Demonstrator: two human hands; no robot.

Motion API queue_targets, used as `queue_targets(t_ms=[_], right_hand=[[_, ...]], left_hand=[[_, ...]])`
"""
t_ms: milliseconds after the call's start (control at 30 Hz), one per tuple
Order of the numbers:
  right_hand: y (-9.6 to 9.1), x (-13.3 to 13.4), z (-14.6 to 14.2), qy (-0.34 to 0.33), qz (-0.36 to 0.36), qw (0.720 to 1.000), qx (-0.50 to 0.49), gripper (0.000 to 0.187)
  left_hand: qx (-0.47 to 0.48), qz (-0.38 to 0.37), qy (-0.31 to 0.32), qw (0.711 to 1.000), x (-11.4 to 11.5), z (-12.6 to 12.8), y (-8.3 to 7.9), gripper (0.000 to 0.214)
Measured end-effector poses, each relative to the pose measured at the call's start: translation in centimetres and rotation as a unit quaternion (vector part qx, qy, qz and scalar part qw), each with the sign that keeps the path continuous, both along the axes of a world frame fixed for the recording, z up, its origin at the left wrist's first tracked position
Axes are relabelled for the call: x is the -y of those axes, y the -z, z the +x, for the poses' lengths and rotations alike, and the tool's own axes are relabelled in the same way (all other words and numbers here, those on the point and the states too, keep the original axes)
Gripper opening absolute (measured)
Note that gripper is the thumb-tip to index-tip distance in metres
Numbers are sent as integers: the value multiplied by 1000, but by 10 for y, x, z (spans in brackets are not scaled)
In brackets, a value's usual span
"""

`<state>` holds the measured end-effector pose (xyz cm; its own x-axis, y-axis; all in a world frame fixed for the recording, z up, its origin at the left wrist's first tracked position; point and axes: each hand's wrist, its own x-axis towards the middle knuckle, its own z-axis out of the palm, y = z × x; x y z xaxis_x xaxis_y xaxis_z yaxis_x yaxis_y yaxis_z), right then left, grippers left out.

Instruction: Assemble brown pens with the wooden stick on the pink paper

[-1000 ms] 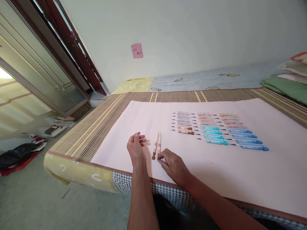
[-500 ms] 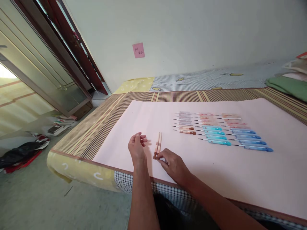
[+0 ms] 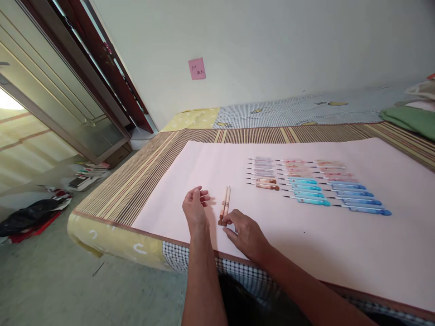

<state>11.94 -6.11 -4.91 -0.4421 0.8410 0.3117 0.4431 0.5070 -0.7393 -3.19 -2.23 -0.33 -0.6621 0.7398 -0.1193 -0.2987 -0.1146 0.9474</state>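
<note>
Two pale orange pens (image 3: 224,206) with brown ends lie side by side on a large pink paper sheet (image 3: 340,240). My right hand (image 3: 245,233) has its thumb and fingers pinched at the brown near ends of the pair. My left hand (image 3: 194,209) rests just left of the pens, fingers loosely curled and apart, holding nothing. Farther right lie neat rows of pens: brown ones (image 3: 267,184), pale pink and lilac ones (image 3: 295,165) and blue ones (image 3: 335,194).
The pink paper lies on a striped mat (image 3: 136,181) over a bed with a checked sheet (image 3: 295,111). A green folded cloth (image 3: 409,120) sits at the far right. Books (image 3: 90,174) and a dark bag (image 3: 27,217) lie on the floor to the left. A pink note (image 3: 197,69) is on the wall.
The two pens, slightly spread at their near ends a second ago, now lie tight together under my right fingers. My left hand has hardly moved.
</note>
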Motion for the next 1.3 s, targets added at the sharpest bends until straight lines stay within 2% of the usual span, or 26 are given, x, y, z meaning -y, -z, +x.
queue_targets(t_ms=[367,967,1200,1300], right_hand=[[5,0,-1,13,12,1000,3,13],[4,2,0,10,10,1000,4,17],[2,-2,2,70,-9,996,-58,25],[1,-4,2,68,-10,995,-66,26]], left_hand=[[-4,0,9,1000,0,2,0,33],[7,-3,18,1000,0,0,0,33],[10,-3,18,1000,0,-1,1,33],[12,-1,20,1000,0,-1,2,33]])
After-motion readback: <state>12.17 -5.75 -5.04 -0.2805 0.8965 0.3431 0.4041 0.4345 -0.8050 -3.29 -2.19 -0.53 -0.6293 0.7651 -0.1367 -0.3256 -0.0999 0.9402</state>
